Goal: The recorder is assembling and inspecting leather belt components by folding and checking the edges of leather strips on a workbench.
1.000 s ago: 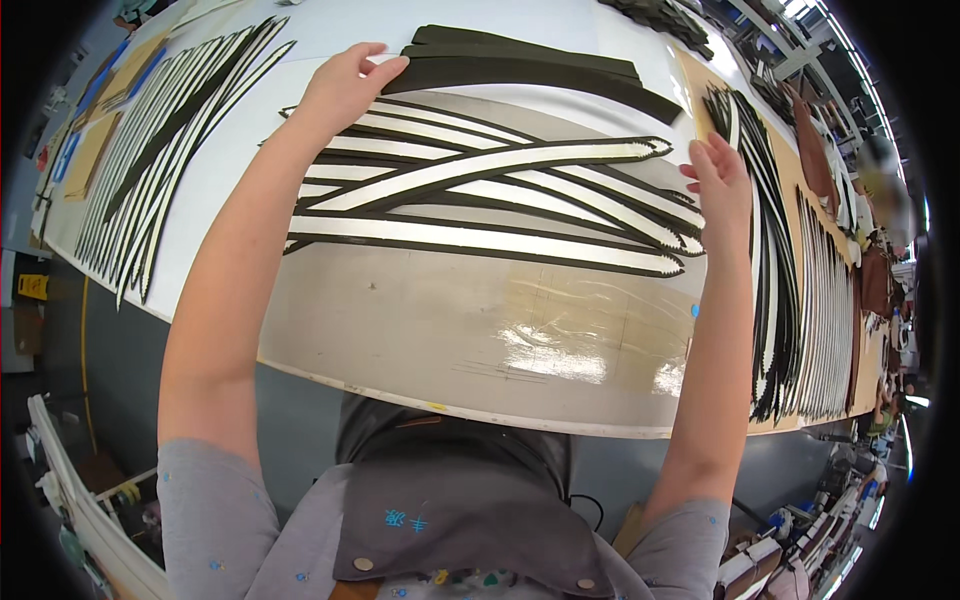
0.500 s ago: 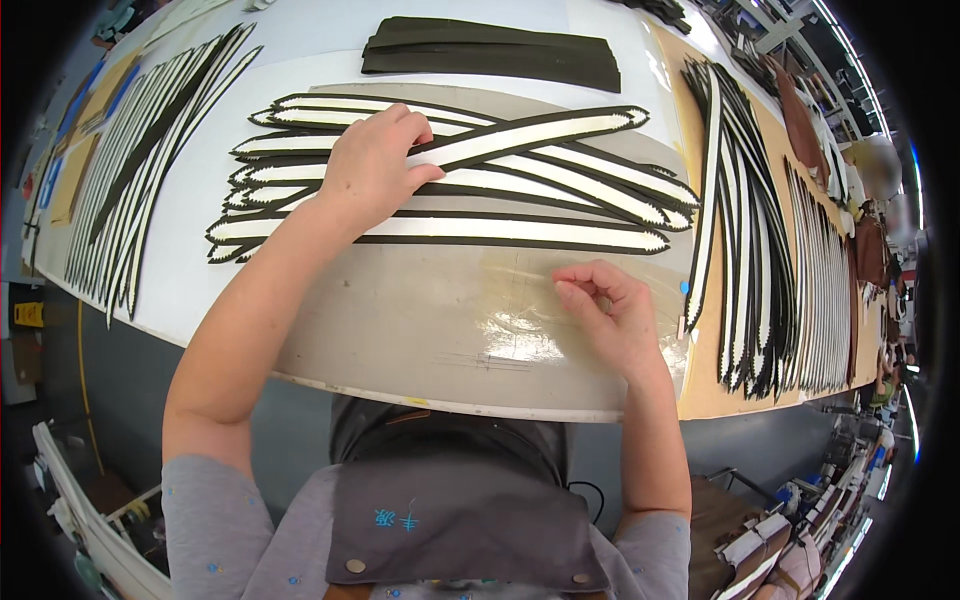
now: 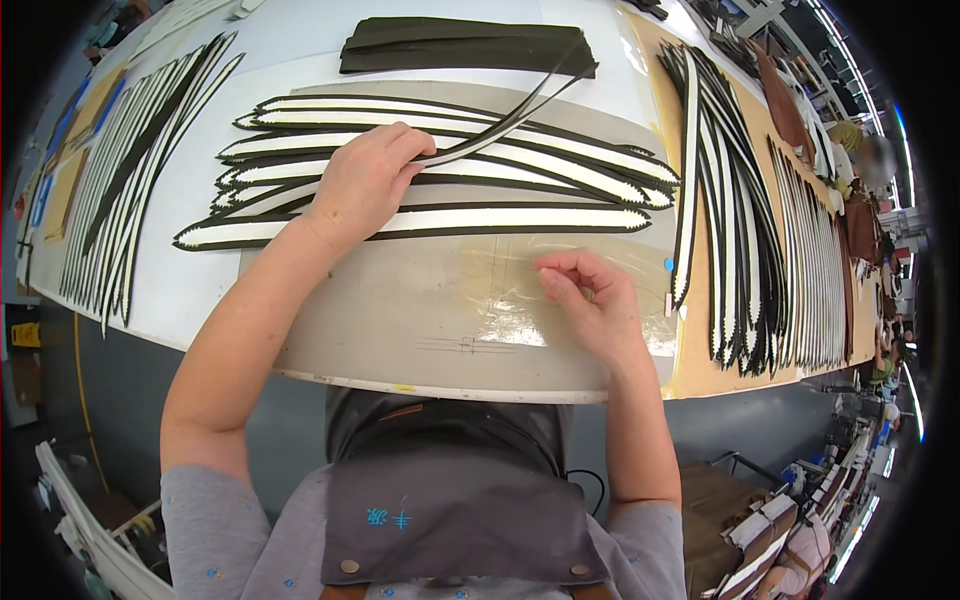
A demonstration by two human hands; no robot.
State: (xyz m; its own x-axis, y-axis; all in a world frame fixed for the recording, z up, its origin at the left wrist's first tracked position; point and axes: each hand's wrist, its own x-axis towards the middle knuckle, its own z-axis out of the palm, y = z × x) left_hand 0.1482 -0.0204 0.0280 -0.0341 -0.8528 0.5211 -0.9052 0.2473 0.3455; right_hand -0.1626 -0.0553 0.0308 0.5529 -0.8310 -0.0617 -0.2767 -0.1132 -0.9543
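1. At the far left, a row of black-and-white strips (image 3: 97, 215) lies side by side on the bench (image 3: 215, 290), with a few crossed over its right side; the even spacing seems meant to keep each strip separate

2. In the middle, a pile of similar strips (image 3: 300, 119) lies lengthwise across the person's front, probably so that both pointed ends stay within reach

3. The left hand (image 3: 372, 178) is over this pile, thumb and fingers pinching one narrow strip (image 3: 468, 148) near its left part; the strip slants away to the right, seen partly edge-on, its far end overlapping the dark bands (image 3: 465, 47) in view (whether it touches them cannot be told)

4. Those bands sit stacked behind the pile, perhaps to leave the near area free

5. The right hand (image 3: 592, 297) hovers near a shiny clear patch (image 3: 505, 325), fingers curled and thumb close to the forefinger; nothing shows between them, and whether the tips meet cannot be told

6. At the right, a loose bundle of strips (image 3: 742, 235) lies on a tan board (image 3: 694, 355), beside a neater row (image 3: 815, 275), apparently kept apart from it
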